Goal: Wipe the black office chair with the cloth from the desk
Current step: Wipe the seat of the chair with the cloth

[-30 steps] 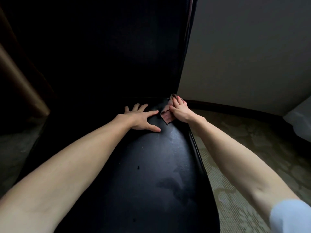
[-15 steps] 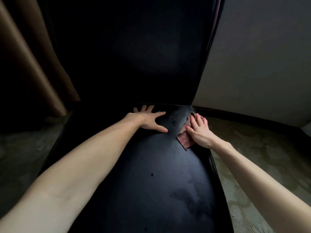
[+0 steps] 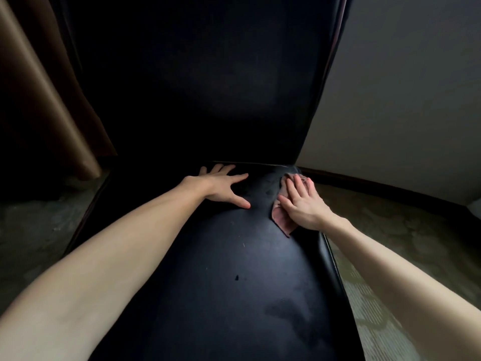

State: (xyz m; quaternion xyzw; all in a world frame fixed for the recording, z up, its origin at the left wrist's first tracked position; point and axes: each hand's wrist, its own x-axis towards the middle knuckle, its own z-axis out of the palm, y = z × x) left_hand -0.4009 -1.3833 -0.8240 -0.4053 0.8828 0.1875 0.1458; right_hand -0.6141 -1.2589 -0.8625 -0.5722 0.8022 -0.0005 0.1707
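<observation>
The black office chair (image 3: 221,269) fills the middle of the view, its glossy seat running toward me and its tall backrest rising behind. A pinkish cloth (image 3: 282,220) lies at the seat's back right corner. My right hand (image 3: 302,201) presses flat on the cloth with straight fingers pointing toward the backrest. My left hand (image 3: 223,186) rests spread on the bare seat near the back, a short gap left of the cloth. Damp streaks show on the seat nearer me.
A brown curtain (image 3: 39,87) hangs at the left. A pale wall (image 3: 403,100) with a dark skirting board stands to the right of the backrest. Patterned carpet (image 3: 390,230) lies on both sides of the chair.
The view has shifted so the chair sits more centred. My right hand slid the cloth slightly toward me along the seat's right edge; my left hand stayed planted.
</observation>
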